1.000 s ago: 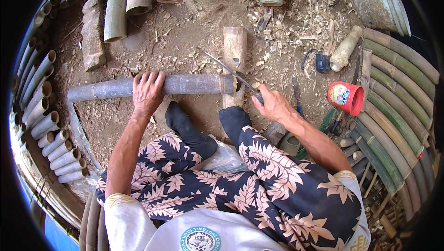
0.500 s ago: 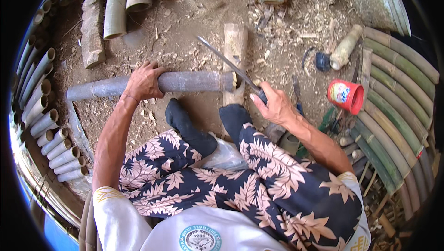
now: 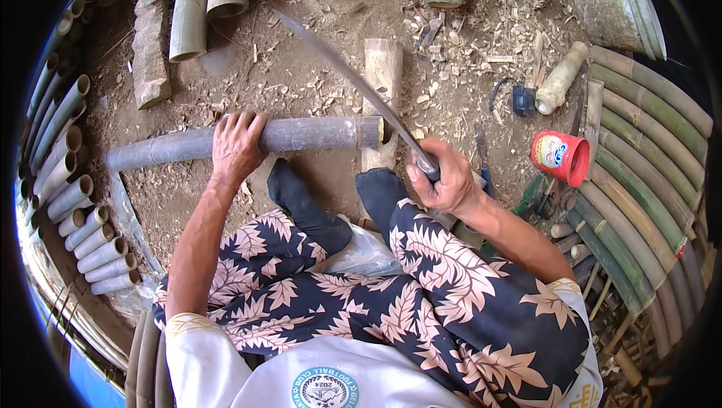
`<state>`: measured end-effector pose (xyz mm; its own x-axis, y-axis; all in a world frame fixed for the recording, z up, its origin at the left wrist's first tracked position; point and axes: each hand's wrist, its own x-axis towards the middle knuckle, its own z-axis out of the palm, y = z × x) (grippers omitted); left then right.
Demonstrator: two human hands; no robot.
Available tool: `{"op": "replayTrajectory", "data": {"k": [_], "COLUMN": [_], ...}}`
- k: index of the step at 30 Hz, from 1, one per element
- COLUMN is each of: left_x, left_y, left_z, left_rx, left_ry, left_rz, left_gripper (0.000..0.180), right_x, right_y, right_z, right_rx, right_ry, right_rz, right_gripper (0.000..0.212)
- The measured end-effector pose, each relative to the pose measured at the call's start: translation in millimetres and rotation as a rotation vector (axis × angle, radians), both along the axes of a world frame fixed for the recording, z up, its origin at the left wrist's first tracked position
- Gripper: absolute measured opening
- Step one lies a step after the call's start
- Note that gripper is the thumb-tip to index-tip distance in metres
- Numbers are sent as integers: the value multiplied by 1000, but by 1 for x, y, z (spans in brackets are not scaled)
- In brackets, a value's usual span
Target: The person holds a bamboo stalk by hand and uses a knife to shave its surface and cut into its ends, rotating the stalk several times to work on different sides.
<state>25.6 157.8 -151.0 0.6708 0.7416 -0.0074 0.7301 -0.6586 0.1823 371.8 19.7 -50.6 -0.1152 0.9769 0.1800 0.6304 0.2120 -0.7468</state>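
Observation:
A grey-brown bamboo pole (image 3: 308,133) lies crosswise before my feet. Its right end meets a pale wooden block (image 3: 383,69) on the ground. My left hand (image 3: 239,143) is wrapped over the pole's middle and grips it from above. In my right hand (image 3: 449,176) is the handle of a machete (image 3: 353,77). Its long narrow blade points up and to the left, passing above the pole's right end. The blade is blurred toward its tip. Whether its edge touches the bamboo I cannot tell.
Wood chips litter the dirt floor. Bamboo tubes (image 3: 105,261) are stacked at the left, and split bamboo lengths (image 3: 639,152) at the right. A red tub (image 3: 561,157), a bamboo piece (image 3: 562,77) and a dirty bucket (image 3: 620,18) stand or lie at the right. A rough slab (image 3: 151,51) lies far left.
The machete has risen, and its tip has swung farther up and left. My right wrist has turned. My left hand has shifted its hold slightly on the pole, which stays in nearly the same place.

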Motion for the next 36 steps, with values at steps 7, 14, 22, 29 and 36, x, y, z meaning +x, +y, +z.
{"op": "replayTrajectory", "data": {"k": [7, 14, 22, 29, 36], "left_x": [-3, -2, -1, 0, -2], "left_y": [-8, -7, 28, 23, 0], "left_z": [-13, -14, 26, 14, 8], "left_rx": [96, 39, -448, -445, -219], "left_ry": [9, 49, 289, 245, 170], "left_rz": [23, 25, -61, -21, 40], "left_gripper": [40, 51, 71, 62, 54], "right_x": [16, 31, 3, 28, 18], "right_y": [0, -2, 14, -10, -8], "right_z": [-5, -42, 22, -21, -23], "right_rx": [-526, -904, -207, -701, -342], "right_ry": [-171, -419, -51, -337, -302], "right_rz": [-3, -34, -15, 9, 25], "right_gripper": [36, 28, 37, 30, 31]}}
